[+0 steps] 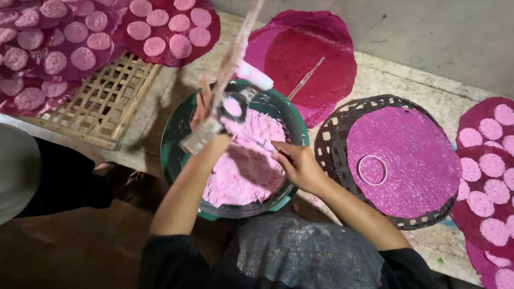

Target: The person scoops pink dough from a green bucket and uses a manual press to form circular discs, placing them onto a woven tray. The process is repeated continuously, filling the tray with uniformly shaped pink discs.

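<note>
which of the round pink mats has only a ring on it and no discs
The glittery pink round mat on the dark woven tray, right of the green basin; it carries one white ring, the others hold pink discs.

The long stick (pixel 235 48) is blurred & cut off at the top edge. The left hand (pixel 206 109) is partly hidden behind it, so its grip is hard to tell. The right hand's (pixel 297 166) fingertips sink into pink powder (pixel 241 171). Pink discs (pixel 498 230) run off the right edge.
</note>
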Demonstrator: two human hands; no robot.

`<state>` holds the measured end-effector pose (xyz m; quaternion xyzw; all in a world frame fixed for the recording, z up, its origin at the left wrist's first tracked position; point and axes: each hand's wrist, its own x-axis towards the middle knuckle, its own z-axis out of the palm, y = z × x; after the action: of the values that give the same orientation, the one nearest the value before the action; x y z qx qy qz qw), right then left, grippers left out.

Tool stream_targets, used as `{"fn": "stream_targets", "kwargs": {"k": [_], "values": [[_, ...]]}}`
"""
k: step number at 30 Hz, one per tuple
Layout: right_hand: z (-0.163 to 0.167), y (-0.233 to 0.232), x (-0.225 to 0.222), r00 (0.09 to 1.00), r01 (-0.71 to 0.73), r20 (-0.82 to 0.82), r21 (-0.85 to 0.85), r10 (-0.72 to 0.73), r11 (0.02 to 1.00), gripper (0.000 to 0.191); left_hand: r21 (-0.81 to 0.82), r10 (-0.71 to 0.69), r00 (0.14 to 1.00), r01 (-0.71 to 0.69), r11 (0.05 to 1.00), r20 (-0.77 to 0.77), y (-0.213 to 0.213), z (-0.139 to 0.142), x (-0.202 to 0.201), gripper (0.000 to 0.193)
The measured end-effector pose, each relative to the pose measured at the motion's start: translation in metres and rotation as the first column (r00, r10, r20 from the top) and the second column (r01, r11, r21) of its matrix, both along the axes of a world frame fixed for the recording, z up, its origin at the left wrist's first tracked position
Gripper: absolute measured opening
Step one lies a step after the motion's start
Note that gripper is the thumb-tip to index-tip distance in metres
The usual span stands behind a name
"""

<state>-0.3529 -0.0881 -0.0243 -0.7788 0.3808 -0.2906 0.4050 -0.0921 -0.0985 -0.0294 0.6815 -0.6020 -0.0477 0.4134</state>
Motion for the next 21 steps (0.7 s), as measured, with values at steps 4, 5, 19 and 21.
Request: {"fn": "stream_targets", "kwargs": {"k": [4,5,19,21], "values": [[-0.006,-0.003,0.001,1.000,-0.003,-0.009,-0.013,0.003,1.000,0.025,-0.179,-0.190,0.929,0.138,0.974,-0.317,-0.016,-0.042,0.008,0.076],[-0.005,-0.003,0.005,1.000,-0.022,0.019,-0.126,0.025,0.992,0.023,-0.255,-0.239,0.915,0.158,0.954,-0.325,-0.020,-0.053,0.004,0.067],[0.128,-0.101,-0.066,0.953,-0.200,-0.303,-0.600,0.011,0.775,0.045,-0.217,-0.357,0.083,0.660,0.719,-0.930,0.044,-0.007,0.030,0.049],[0.125,-0.100,-0.057,0.950,-0.228,-0.309,-0.584,0.046,0.779,0.047,-0.261,-0.348,0.015,0.632,0.730,-0.937,0.046,0.002,0.022,0.044]]}}
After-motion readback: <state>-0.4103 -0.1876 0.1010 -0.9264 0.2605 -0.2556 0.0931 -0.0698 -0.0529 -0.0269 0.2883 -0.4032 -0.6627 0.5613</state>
